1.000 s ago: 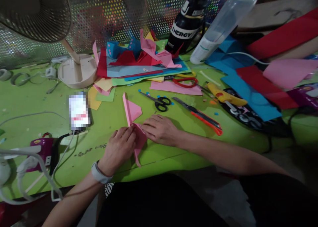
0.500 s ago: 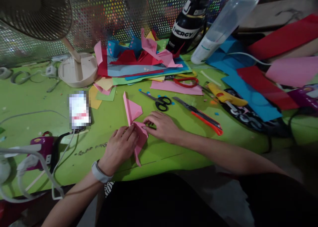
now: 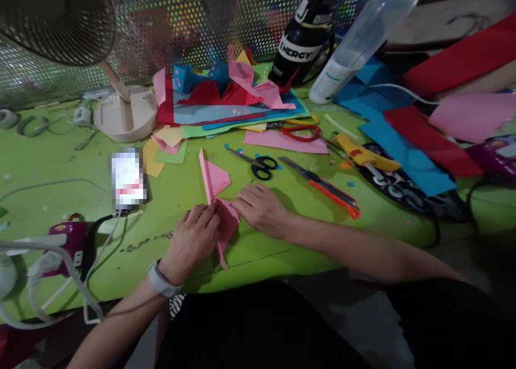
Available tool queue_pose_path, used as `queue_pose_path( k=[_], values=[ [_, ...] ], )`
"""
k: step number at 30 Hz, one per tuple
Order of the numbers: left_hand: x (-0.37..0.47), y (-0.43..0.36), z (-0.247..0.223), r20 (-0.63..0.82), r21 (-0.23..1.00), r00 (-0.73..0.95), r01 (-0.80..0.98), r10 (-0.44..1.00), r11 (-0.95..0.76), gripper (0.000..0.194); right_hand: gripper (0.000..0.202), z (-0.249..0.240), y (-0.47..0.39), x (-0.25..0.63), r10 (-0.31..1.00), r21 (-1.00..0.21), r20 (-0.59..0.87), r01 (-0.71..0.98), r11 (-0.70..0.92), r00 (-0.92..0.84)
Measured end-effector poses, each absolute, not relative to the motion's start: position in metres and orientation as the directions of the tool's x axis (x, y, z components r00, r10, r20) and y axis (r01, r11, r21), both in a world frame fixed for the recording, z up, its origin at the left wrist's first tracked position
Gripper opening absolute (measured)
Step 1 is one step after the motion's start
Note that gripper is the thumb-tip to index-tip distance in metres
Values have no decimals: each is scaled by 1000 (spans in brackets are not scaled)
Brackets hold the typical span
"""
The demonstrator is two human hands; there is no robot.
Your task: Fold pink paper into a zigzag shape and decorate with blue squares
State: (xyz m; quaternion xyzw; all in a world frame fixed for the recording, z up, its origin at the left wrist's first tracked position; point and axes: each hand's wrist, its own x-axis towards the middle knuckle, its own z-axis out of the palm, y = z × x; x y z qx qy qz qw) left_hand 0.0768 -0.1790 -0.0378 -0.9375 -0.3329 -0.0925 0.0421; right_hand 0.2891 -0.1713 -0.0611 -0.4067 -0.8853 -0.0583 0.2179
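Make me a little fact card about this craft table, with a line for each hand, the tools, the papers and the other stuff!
left hand: pressing on the folded pink paper; hand at
right hand: fingers at that paper's right edge; hand at
tools: black-handled scissors and orange cutter, lying beyond the right hand
paper pile: red, blue, green and pink sheets, at the back
other stuff: fan, phone, black bottle
table: green

Lower centre-left, the left hand [image 3: 195, 237] lies palm down, fingers bent, its wrist banded; near centre, the right hand [image 3: 260, 210] curls inward, fingertips perhaps pinched together, forearm reaching from lower right.
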Motion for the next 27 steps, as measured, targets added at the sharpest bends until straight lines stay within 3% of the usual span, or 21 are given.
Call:
queue_pose_path(
  k=[7, 9, 15, 23, 27],
  values=[
    [78, -180, -36, 189, -14, 752, 646, 632, -763, 20, 27, -55, -169, 293, 520, 86, 446, 614, 785, -728],
    [78, -180, -36, 187, -20, 754, 644, 630, -765, 20, 26, -56, -168, 294, 521, 97, 458, 623, 776, -720],
    [77, -180, -36, 174, -6, 756, 642, 631, -767, 25, 26, -63, -170, 296, 583, -23, 464, 648, 761, -667],
    [79, -180, -33, 178, -8, 749, 650, 639, -760, 22, 30, -59, -169, 297, 460, 159, 425, 564, 810, -780],
    [79, -180, -33, 179, -23, 752, 648, 635, -761, 23, 25, -55, -167, 295, 440, 180, 430, 553, 814, -788]
  ],
)
